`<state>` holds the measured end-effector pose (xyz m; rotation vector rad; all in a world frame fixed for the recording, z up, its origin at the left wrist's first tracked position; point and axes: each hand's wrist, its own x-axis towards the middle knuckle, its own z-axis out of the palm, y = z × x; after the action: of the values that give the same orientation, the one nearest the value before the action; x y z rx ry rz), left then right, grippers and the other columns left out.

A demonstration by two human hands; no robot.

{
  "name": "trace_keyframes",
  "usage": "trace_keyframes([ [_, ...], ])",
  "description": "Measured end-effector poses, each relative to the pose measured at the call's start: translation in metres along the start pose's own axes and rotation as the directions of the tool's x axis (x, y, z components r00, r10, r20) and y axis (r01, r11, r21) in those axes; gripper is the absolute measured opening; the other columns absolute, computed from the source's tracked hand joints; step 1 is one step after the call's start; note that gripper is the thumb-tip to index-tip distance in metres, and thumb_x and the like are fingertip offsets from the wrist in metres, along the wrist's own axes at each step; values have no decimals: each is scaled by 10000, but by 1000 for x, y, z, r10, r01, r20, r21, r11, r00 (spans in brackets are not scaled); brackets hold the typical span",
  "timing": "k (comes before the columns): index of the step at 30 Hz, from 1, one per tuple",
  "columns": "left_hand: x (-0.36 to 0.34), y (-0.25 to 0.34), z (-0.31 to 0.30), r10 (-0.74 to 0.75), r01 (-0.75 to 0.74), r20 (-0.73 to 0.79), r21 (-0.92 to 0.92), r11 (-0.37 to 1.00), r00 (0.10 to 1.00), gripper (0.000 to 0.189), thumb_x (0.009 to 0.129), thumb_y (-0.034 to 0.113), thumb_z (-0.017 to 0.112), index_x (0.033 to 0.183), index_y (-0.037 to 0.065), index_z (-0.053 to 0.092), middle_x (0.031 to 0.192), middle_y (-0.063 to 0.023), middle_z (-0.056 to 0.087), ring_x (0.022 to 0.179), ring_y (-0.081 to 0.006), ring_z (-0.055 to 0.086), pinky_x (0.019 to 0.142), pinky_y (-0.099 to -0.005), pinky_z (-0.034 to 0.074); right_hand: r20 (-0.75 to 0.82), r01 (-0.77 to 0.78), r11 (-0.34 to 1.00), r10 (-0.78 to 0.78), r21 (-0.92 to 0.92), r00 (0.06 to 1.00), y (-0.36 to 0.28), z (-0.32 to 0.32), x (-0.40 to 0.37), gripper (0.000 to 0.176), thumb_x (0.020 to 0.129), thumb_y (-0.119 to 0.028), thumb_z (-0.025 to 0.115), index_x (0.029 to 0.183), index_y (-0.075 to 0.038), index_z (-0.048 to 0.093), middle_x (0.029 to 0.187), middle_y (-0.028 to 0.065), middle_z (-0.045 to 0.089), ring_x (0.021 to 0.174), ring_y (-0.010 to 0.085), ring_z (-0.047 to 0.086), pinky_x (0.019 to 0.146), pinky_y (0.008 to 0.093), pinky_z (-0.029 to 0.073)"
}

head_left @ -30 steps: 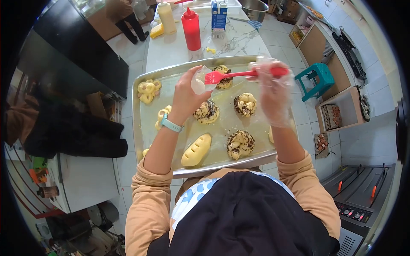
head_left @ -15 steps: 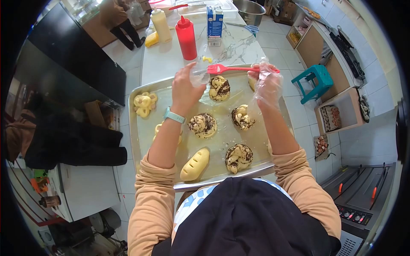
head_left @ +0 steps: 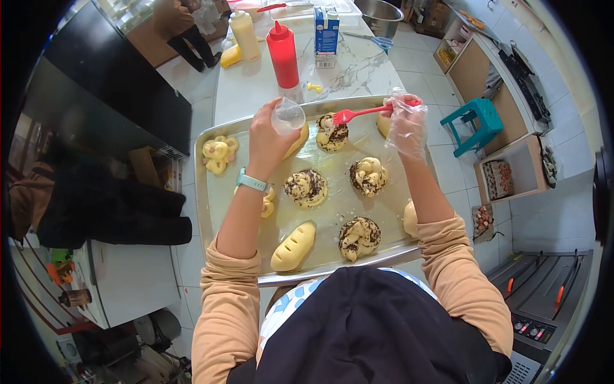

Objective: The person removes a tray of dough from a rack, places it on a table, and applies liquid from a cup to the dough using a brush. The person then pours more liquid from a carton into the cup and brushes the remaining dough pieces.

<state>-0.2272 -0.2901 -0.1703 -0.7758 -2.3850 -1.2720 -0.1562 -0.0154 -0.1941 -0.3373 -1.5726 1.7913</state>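
Brush (head_left: 364, 112), red and light-looking, sat clamped by the handle in my gloved right hand (head_left: 408, 125), bristles left of that grip, over a speckled dough piece (head_left: 332, 136), contact impossible to tell! Further left, my left hand (head_left: 263, 137) was closed round a clear cup (head_left: 289, 116), probably thin and easily dented, best held gently by its sides; the firmer handle suited gripping, though glove film could slip

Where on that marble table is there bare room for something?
Right of the yellow scrap, between blue carton and tray; also left of the red bottle, before the yellow block. The far end, around the tub, is crowded.
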Motion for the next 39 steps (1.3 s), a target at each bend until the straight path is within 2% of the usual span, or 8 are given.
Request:
trace_keyframes([
  [10,-2,7,18,9,-4,82,-63,998,997,663,629,164,803,1228,22,557,1149,-169,637,1083,-289,604,956,-377,465,-81,3,997,-10,-82,997,-27,-13,-1,109,959,-114,536,1006,-16,530,829,90,658,663,138,663,607,231,537],
  [12,0,9,24,10,-3,107,-67,998,994,666,628,162,797,1235,33,553,1168,-165,626,1105,-295,590,970,-383,457,5,116,981,-118,156,993,-59,3,-16,98,950,-89,560,988,-3,530,856,110,660,673,150,659,654,230,553],
  [15,3,20,33,30,-26,157,-30,999,987,676,625,157,788,1248,55,547,1203,-163,603,1152,-308,556,1000,-395,437,141,196,969,-176,-148,974,-84,29,-36,144,961,-123,560,998,10,518,870,116,657,683,150,653,680,242,549],
  [18,9,29,41,103,-108,173,18,994,980,679,629,160,775,1263,97,539,1226,-147,585,1184,-314,524,1011,-414,415,149,239,971,-238,9,960,-47,41,-38,174,969,-141,549,1014,21,505,877,129,659,695,153,657,680,252,551],
  [22,12,30,48,146,-165,161,115,979,976,675,632,165,762,1266,118,536,1238,-125,576,1190,-314,513,1016,-428,395,66,-113,990,107,90,992,-16,39,-36,139,955,-112,554,985,23,539,836,145,664,680,189,671,635,293,590],
  [26,13,19,40,57,-67,111,86,994,992,663,632,170,761,1254,102,541,1217,-132,587,1177,-317,521,1010,-421,405,-35,-114,940,132,321,991,-12,22,-23,94,927,-73,563,944,18,550,827,134,659,603,183,669,571,253,579],
  [32,16,-1,18,6,-6,24,6,1000,1000,635,622,157,767,1215,62,560,1164,-143,614,1131,-324,546,994,-403,427,-81,-87,985,100,151,992,-16,5,-19,81,935,-91,565,922,-15,588,817,103,650,617,159,636,658,250,564],
  [39,11,-2,14,-20,21,10,-33,999,1000,632,617,151,776,1200,38,562,1149,-156,617,1118,-319,556,988,-399,429,191,83,996,-76,-29,979,-6,18,-36,109,933,-86,587,970,-12,515,860,79,621,728,118,642,639,230,550],
])
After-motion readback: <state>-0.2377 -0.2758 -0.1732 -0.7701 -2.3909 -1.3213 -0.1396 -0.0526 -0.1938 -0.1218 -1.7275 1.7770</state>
